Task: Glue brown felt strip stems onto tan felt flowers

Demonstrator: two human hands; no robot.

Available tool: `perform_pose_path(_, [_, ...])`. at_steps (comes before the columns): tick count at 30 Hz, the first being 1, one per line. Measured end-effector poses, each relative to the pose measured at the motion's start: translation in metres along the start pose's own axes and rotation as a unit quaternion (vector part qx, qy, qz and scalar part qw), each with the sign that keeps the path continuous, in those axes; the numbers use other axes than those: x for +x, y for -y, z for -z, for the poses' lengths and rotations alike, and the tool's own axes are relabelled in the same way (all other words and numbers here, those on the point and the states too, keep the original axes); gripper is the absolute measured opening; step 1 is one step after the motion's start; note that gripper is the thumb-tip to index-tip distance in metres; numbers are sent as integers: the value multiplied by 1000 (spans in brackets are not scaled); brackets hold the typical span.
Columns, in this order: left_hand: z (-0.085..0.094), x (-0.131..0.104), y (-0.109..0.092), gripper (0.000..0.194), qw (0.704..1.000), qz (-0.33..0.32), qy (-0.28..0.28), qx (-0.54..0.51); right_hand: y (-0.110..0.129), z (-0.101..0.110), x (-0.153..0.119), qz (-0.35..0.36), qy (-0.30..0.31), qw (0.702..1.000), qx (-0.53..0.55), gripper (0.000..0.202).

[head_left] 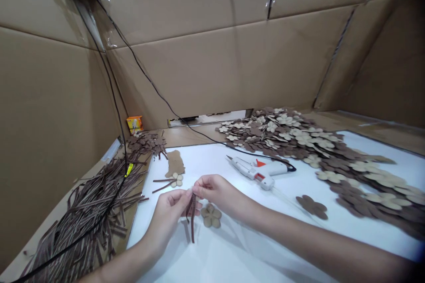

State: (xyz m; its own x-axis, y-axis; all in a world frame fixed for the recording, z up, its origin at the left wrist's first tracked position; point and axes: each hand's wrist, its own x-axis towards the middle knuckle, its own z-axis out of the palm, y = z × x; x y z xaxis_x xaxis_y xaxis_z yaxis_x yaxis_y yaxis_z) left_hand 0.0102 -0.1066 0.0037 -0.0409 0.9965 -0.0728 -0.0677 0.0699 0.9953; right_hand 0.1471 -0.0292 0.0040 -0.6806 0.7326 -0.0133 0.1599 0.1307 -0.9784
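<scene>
My left hand (174,205) and my right hand (212,189) meet over the white board, fingertips pinched together. Between them is the top end of a dark brown ribbon (193,225), whose two narrow tails hang down. Just right of it, a tan fabric flower (211,216) lies flat on the board. Behind my left hand sits a smaller beige flower (177,179) with thin brown ribbon tails reaching left. A dark brown flower shape (312,206) lies alone farther right. The fingertips hide the pinched part of the ribbon.
A white glue gun (259,169) lies behind my right hand, its black cord rising to the left. Loose ribbon strips (96,203) are heaped at left; brown and beige flowers (299,137) pile up at right. Cardboard walls (199,62) surround the white board (252,247).
</scene>
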Motion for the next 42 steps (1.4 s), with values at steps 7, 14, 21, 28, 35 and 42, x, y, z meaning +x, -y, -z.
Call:
perform_pose_path(7, [0,3,1,33,1000,8,9,-11,2,6,1,-2,-47,994,-94,17])
perform_pose_path(14, [-1,1,-2,37,999,31,12,-12,5,10,0,-9,-63,983,-170,16])
perform_pose_path(21, [1,0,-3,41,990,131,51,-25,18,16,2,-13,-59,970,-234,16])
perform_pose_path(28, [4,-2,-8,31,985,134,101,34,36,24,5,-19,-64,949,-309,17])
perform_pose_path(35, [9,1,1,35,984,148,82,58,41,28,9,-32,-57,936,-345,15])
perform_pose_path(42, [8,3,2,34,982,168,55,71,49,28,7,-57,-70,929,-358,15])
